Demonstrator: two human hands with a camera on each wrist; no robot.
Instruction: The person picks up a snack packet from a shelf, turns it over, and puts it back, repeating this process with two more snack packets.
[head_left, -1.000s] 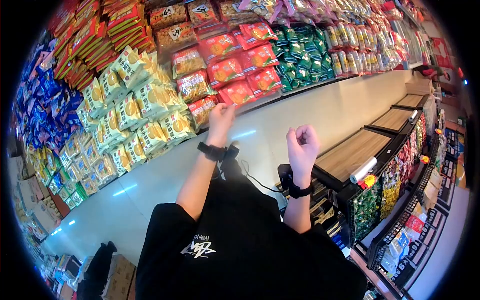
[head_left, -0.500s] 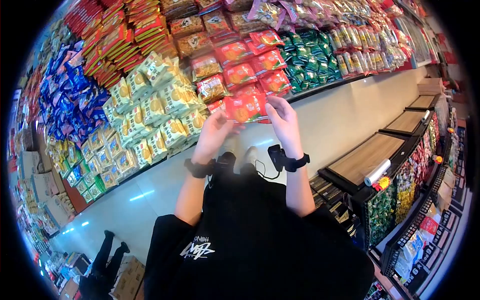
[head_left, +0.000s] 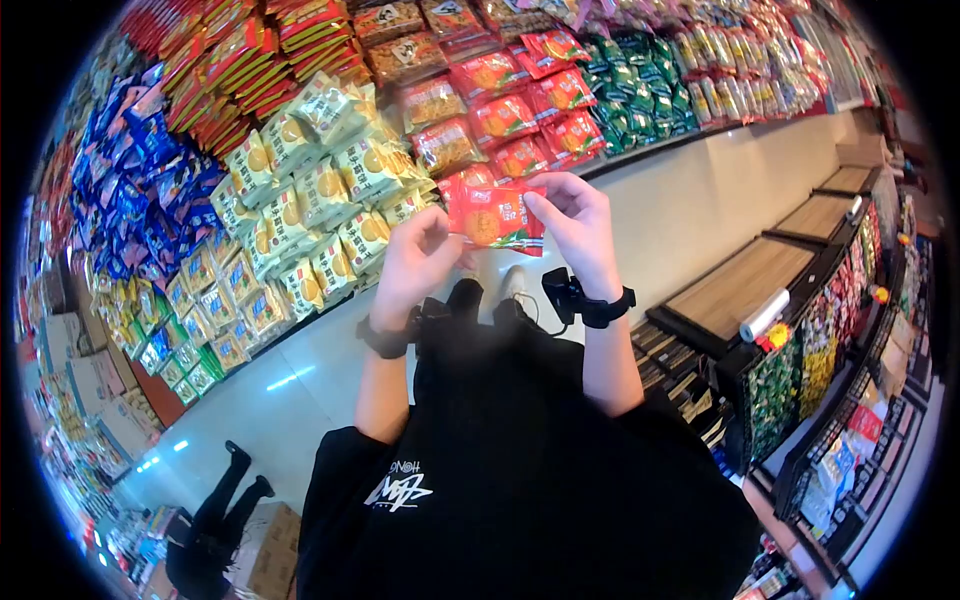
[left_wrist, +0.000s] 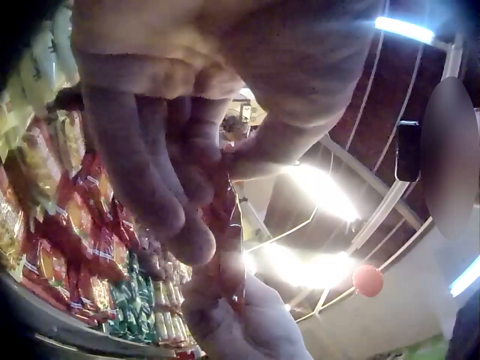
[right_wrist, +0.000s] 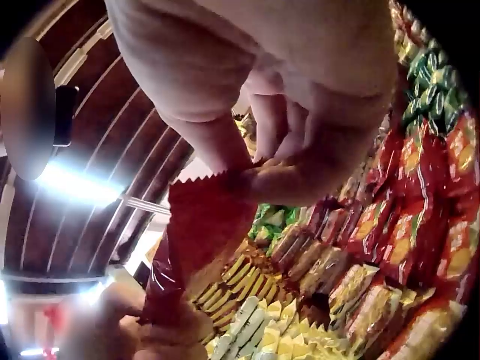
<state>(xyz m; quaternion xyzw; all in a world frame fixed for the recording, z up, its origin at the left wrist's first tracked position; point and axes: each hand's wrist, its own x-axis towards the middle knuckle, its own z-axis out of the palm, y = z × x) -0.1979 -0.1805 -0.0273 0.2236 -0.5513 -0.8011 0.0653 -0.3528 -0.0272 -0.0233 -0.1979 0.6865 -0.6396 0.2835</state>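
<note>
A red snack packet (head_left: 497, 215) with a round biscuit picture is held up flat between both hands, printed side facing the head camera. My left hand (head_left: 415, 258) pinches its left end between thumb and fingers. At the opposite end, my right hand (head_left: 582, 228) grips the upper right corner, thumb on the front. The right wrist view shows the packet's zigzag-cut edge (right_wrist: 199, 184) by the right thumb and fingers. Seen edge-on in the left wrist view, the packet (left_wrist: 231, 259) runs between the two hands. Matching red packets (head_left: 503, 117) lie in rows just beyond.
Cream-coloured biscuit packets (head_left: 325, 190) are piled left of the red ones, blue packets (head_left: 135, 185) farther left. Green packets (head_left: 640, 95) sit to the right. A wooden-topped shelf unit (head_left: 735, 285) stands at the right. Another person's dark-clothed legs (head_left: 225, 500) show at lower left.
One second ago the hands were apart, the left by the shelf's red packets. By half a second ago both held a red packet; now it is slightly lower, and the head view has shifted.
</note>
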